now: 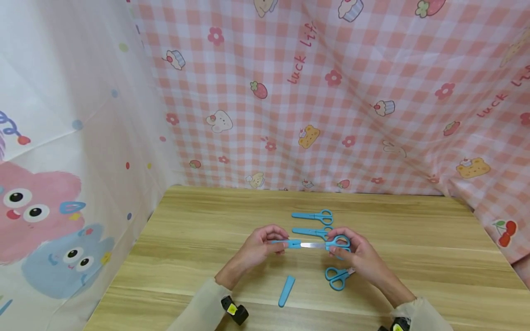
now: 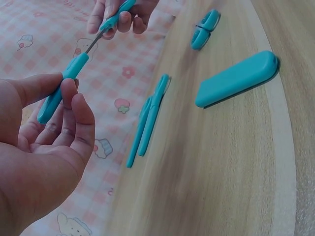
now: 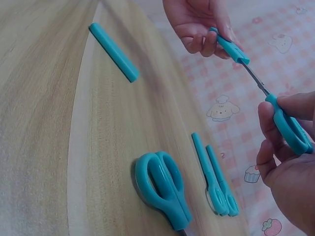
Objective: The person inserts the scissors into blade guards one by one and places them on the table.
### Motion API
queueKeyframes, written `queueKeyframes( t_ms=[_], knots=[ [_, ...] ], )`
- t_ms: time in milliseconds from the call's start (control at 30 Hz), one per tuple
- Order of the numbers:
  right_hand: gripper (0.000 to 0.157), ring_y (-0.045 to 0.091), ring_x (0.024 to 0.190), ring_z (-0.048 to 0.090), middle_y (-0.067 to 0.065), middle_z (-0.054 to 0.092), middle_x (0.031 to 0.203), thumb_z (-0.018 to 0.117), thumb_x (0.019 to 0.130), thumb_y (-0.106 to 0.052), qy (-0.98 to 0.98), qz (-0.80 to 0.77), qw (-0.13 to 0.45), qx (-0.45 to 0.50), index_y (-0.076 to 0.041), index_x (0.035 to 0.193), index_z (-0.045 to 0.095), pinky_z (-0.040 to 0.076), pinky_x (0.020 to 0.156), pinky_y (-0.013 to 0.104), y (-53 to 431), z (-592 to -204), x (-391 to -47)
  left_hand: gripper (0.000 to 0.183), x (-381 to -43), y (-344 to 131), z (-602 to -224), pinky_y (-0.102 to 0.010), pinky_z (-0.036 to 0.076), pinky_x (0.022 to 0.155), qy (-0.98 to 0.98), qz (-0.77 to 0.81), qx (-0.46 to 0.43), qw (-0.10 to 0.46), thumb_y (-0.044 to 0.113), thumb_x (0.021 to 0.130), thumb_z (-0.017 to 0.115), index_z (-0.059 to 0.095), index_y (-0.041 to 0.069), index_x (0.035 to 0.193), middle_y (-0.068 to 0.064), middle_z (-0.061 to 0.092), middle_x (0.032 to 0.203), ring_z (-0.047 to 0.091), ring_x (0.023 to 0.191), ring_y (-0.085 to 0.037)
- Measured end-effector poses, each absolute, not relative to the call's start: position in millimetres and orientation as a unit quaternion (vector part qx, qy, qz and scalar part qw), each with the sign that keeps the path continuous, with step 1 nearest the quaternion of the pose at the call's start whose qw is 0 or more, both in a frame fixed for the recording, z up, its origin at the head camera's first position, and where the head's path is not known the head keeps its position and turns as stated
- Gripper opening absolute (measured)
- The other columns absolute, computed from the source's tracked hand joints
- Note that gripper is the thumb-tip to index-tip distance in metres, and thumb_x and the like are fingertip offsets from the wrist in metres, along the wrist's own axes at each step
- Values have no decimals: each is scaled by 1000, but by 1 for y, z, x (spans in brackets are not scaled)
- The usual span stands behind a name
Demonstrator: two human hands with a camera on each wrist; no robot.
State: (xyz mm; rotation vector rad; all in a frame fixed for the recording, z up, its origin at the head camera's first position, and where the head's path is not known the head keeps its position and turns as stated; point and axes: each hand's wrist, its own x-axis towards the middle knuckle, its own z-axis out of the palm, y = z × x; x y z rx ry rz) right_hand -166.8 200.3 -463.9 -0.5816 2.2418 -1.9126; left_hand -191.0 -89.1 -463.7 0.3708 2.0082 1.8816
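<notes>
My left hand (image 1: 265, 241) pinches a blue blade cover (image 2: 74, 66) between thumb and fingers. Opposite it, my right hand (image 1: 358, 253) grips a pair of scissors (image 3: 290, 129) by the blue handles. The blades (image 1: 313, 245) point left, their tips at or just inside the cover's mouth; a stretch of bare metal shows between cover and handles. Both hands hold these things above the table. Below the right hand lies another pair of scissors (image 1: 337, 278), its blades partly hidden by that hand. A loose blue cover (image 1: 286, 291) lies on the table nearer to me.
Behind the hands, two covered scissors (image 1: 312, 215) lie side by side on the wooden table (image 1: 198, 230), handles to the right. A pink checked cloth (image 1: 281, 115) hangs along the table's back edge, and a white printed cloth (image 1: 103, 138) hangs on the left.
</notes>
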Motion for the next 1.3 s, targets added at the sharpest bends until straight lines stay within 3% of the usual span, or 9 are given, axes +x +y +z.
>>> queueKeyframes(
  t_ms=[167,433,633,933,1300],
  knots=[
    [33,15,86,67,13,61,104,65,94,-2,741,-636,57,-206,11,120,50,58,77,35,196,-462,-166,19,-191,-88,-464,-48,55,84,712,665,129,184,7,93,67,64,2,111,-6,70,98,65,81,-17],
    [34,21,87,67,16,59,104,66,93,-3,737,-644,59,-198,13,119,49,58,77,34,191,-459,-164,21,-190,-86,-464,-46,55,85,712,665,128,188,8,93,67,63,1,113,-6,69,100,65,82,-17],
    [33,22,84,67,16,61,100,66,93,-3,744,-637,59,-193,11,118,51,58,74,33,188,-459,-164,28,-189,-83,-462,-47,55,84,708,667,136,189,6,93,66,59,-6,117,-5,69,99,65,81,-16],
    [27,21,82,66,16,60,97,66,93,-2,748,-634,62,-187,5,116,54,58,72,31,184,-458,-164,27,-189,-80,-462,-45,56,84,704,669,141,192,4,94,65,59,-6,118,-5,70,102,66,92,-33],
    [24,22,81,66,15,60,96,66,94,-3,752,-630,73,-177,3,115,56,58,72,32,178,-458,-163,26,-188,-74,-461,-46,56,85,705,667,139,195,2,93,65,60,-6,116,-5,70,101,66,93,-36]
  ],
)
